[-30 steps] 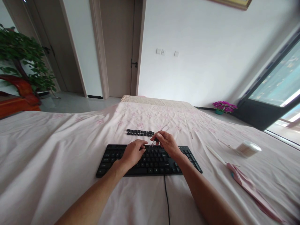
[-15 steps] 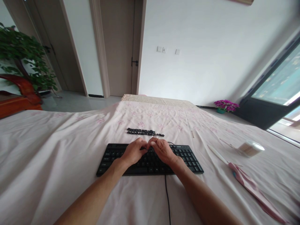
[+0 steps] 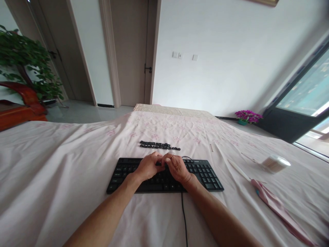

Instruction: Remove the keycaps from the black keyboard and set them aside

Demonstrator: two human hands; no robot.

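A black keyboard [image 3: 154,188] lies across the bed-like cloth in front of me, and both my hands rest over its middle. My left hand [image 3: 149,165] has bent, closed fingers above the upper key rows; whatever they pinch is hidden. Fingertips nearly meeting those of the left, my right hand [image 3: 177,167] is closed around a thin, pale wire-like loop [image 3: 171,153] that sticks out past its knuckles. Just beyond the keyboard, several loose black keycaps [image 3: 155,144] lie in two rows.
A clear tub of cotton swabs [image 3: 275,163] stands at the right, near a pink cloth item [image 3: 277,207] and a long white stick [image 3: 238,168]. One small stick [image 3: 211,148] lies further in. The black cable [image 3: 183,216] runs toward me over the pale floral cloth [image 3: 77,171].
My right hand has shifted slightly, and the pale loop has dropped lower, closer to the knuckles. My left hand stays almost in place. The keycap rows look the same.
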